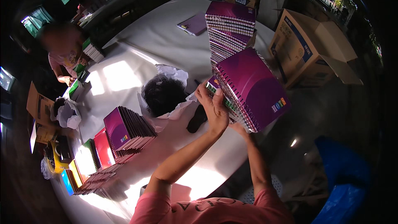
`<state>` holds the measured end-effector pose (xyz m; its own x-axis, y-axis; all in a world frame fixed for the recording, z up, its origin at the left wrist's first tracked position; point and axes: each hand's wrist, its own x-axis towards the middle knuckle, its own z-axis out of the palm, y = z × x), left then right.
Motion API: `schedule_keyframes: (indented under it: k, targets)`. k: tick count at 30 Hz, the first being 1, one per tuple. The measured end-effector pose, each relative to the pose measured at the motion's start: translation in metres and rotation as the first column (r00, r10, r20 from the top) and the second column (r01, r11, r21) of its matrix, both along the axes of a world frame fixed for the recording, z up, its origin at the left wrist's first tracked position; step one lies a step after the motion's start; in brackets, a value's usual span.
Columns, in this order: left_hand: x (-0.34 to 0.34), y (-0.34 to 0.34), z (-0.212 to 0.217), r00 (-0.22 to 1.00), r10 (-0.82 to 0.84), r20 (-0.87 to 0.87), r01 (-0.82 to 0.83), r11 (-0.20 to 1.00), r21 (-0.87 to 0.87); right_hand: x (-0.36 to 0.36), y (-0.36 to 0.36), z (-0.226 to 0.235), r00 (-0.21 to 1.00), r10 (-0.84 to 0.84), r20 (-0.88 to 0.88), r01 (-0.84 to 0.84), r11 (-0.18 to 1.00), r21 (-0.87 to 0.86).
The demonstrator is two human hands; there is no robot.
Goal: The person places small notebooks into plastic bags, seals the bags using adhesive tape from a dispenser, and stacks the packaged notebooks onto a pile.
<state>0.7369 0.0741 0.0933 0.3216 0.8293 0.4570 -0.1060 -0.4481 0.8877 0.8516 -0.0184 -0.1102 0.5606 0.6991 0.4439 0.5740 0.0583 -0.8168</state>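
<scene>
My left hand (213,105) grips the near edge of a tilted bundle of purple spiral notebooks (255,87), held above the right edge of the white table (153,41). My right hand (238,127) supports the bundle from below and is mostly hidden under it. Just behind the bundle rises a tall stack of purple spiral notebooks (230,29). A black mass of spiral binding coils (163,94) lies on white paper to the left of my hands.
A fanned row of purple, red, green and yellow notebooks (120,135) lies at the table's left. Another person (64,52) works at the far left end. An open cardboard box (309,47) stands on the right, more boxes at the back. A blue bag (342,182) sits lower right.
</scene>
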Motion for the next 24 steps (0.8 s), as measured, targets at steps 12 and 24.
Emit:
schedule_keyframes:
  k: [12,24]
  targets:
    - [0.013,0.077,0.006,0.986,0.16,-0.037,-0.16,0.987,-0.012,-0.004,0.086,0.041,0.845,0.194,-0.498,-0.161,0.981,0.11]
    - [0.046,0.076,0.002,0.966,0.256,-0.021,-0.257,0.957,-0.138,0.021,0.09,0.042,0.996,-0.038,-0.078,0.02,0.974,-0.224]
